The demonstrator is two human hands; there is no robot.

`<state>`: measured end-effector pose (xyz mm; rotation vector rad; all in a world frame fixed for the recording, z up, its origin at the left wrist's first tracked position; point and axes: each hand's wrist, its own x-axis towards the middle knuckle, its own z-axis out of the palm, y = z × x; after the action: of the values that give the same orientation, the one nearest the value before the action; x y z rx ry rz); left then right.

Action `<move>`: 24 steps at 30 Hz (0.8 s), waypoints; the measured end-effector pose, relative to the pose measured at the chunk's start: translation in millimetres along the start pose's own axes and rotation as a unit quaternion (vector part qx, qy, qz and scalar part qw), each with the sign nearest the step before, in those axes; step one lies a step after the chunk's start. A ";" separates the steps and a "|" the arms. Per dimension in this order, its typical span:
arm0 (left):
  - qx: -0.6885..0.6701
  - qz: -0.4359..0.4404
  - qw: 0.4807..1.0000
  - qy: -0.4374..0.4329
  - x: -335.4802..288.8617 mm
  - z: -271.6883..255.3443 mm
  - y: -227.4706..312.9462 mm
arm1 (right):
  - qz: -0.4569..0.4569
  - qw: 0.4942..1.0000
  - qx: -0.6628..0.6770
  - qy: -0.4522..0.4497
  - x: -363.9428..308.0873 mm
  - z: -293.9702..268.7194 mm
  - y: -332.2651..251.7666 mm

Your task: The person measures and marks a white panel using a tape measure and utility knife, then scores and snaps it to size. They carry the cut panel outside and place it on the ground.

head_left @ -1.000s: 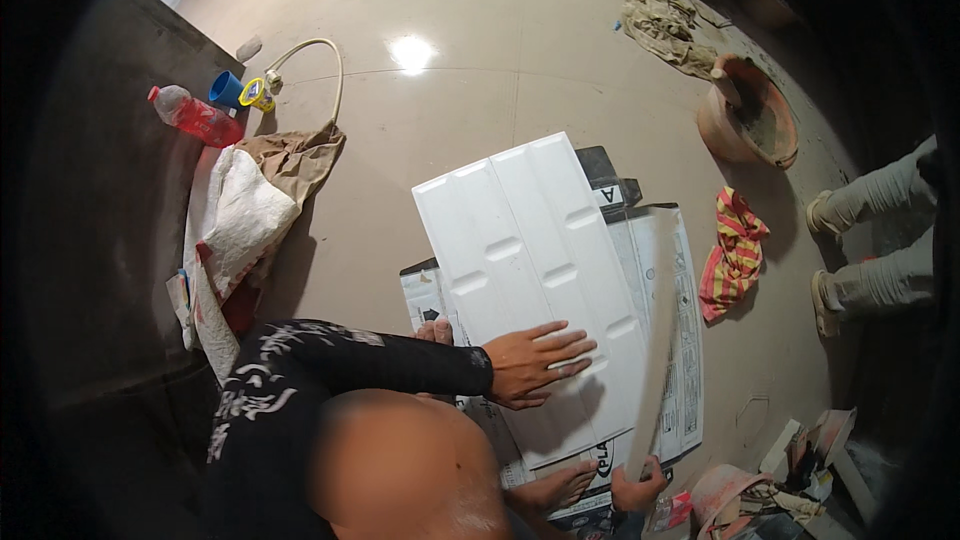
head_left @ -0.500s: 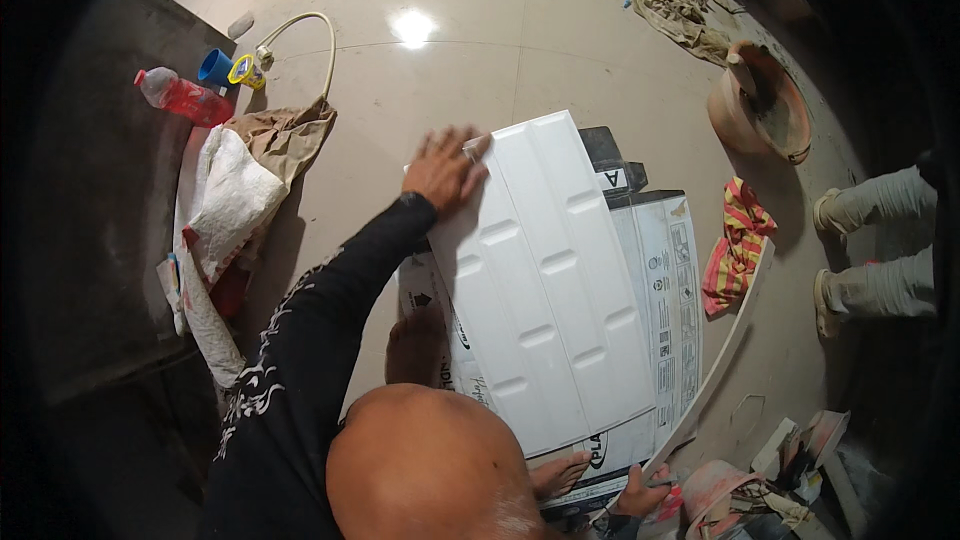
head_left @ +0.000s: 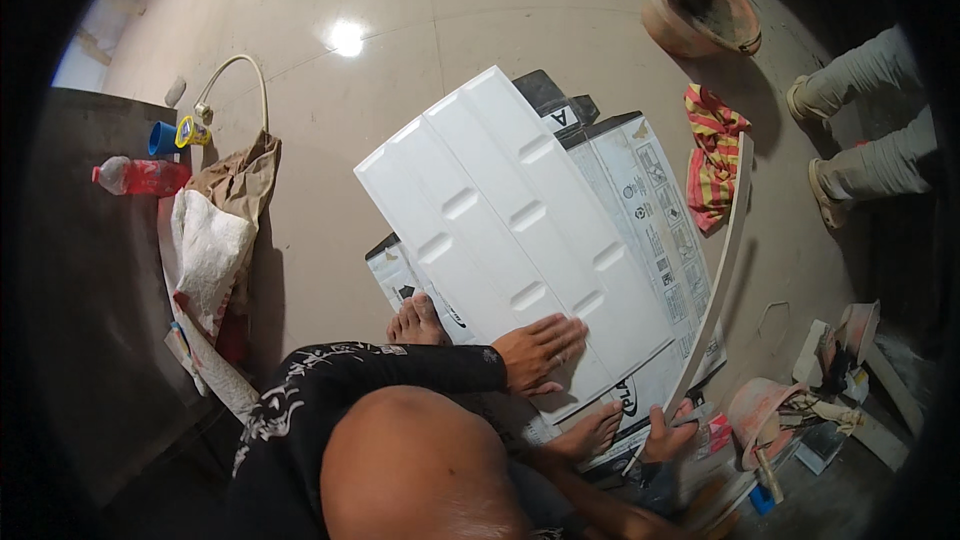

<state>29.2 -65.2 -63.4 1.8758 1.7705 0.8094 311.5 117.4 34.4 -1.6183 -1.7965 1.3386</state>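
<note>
A large white tile with raised edges and short moulded bars lies aslant on flattened printed cardboard. My left hand rests flat on the tile's near part, fingers stretched out and holding nothing. At the lower right, my right hand is closed around the near end of a long, narrow pale strip, which runs away from me along the cardboard's right side. My bare feet are beside the tile's near end, one of them on the cardboard's left part.
At left stand a red-liquid bottle, a blue cup and a sack. Right are a striped cloth, a clay-coloured basin and another person's legs. A bucket with tools is near my right hand.
My left hand has moved from the tile's far left corner to its near part. My right hand still grips the strip. The whole view has shifted.
</note>
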 end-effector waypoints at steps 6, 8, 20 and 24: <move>0.041 -0.025 0.996 0.081 -35.0 -66.3 -115.8 | -0.020 0.999 -0.030 -0.032 -3.5 -12.6 -4.8; 0.151 -0.125 0.975 0.104 -61.8 -122.0 -163.9 | -0.012 0.998 -0.048 -0.036 -6.9 -17.7 -5.0; 0.233 -0.270 0.933 0.058 2.6 -50.4 -62.2 | -0.020 0.999 -0.026 -0.021 -17.8 -19.7 9.2; 0.093 -0.166 0.981 -0.045 13.4 4.5 28.7 | -0.047 0.998 -0.034 0.023 -16.5 -29.9 12.3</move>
<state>53.6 -54.1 -46.0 1.6282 2.0852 0.4427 346.2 112.6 43.7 -1.5641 -1.8847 1.2013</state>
